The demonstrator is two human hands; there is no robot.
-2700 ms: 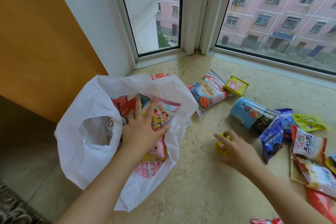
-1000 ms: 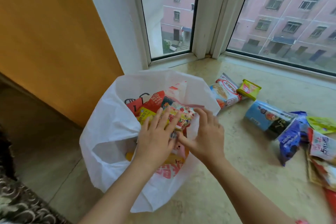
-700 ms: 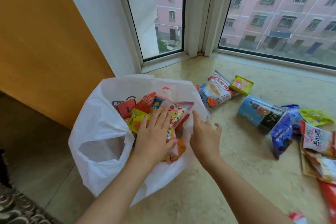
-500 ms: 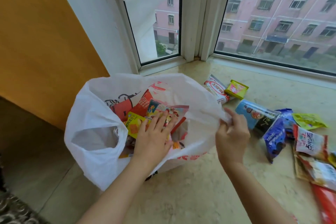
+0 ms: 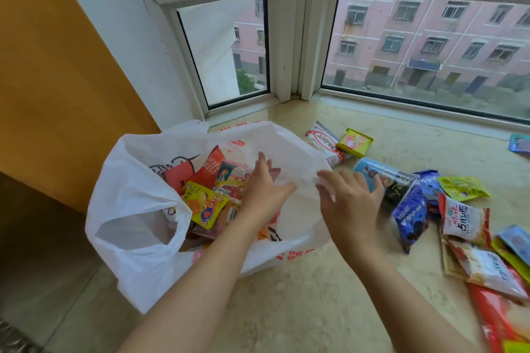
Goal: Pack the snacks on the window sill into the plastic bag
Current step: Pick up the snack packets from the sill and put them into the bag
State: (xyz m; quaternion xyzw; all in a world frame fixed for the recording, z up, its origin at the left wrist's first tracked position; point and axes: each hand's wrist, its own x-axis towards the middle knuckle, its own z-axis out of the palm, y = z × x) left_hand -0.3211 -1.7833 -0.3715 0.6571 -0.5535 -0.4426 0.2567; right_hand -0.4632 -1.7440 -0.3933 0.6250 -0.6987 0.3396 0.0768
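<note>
The white plastic bag (image 5: 137, 209) lies open on the marble sill (image 5: 301, 295), with several snack packets inside, among them a yellow one (image 5: 200, 203). My left hand (image 5: 263, 189) reaches into the bag's mouth, its straight fingers resting on the packets. At the bag's right rim is my right hand (image 5: 350, 200), fingers spread and thumb touching the plastic. Loose snacks lie to the right: a red-white packet (image 5: 324, 143), a small yellow-green packet (image 5: 355, 142), a light-blue packet (image 5: 393, 178), a dark-blue packet (image 5: 413, 215), a green packet (image 5: 461, 188) and a white-red packet (image 5: 461, 218).
More packets pile at the right edge (image 5: 487, 266), and a long red one (image 5: 502, 324) lies nearest me. White window frames (image 5: 295, 37) close the back. An orange wooden panel (image 5: 57, 66) stands at left, where the sill drops to the floor (image 5: 43, 266).
My right hand came out of the bag, took its right rim and drew it rightward, widening the mouth; its fingers are now spread. My left hand stayed on the packets inside.
</note>
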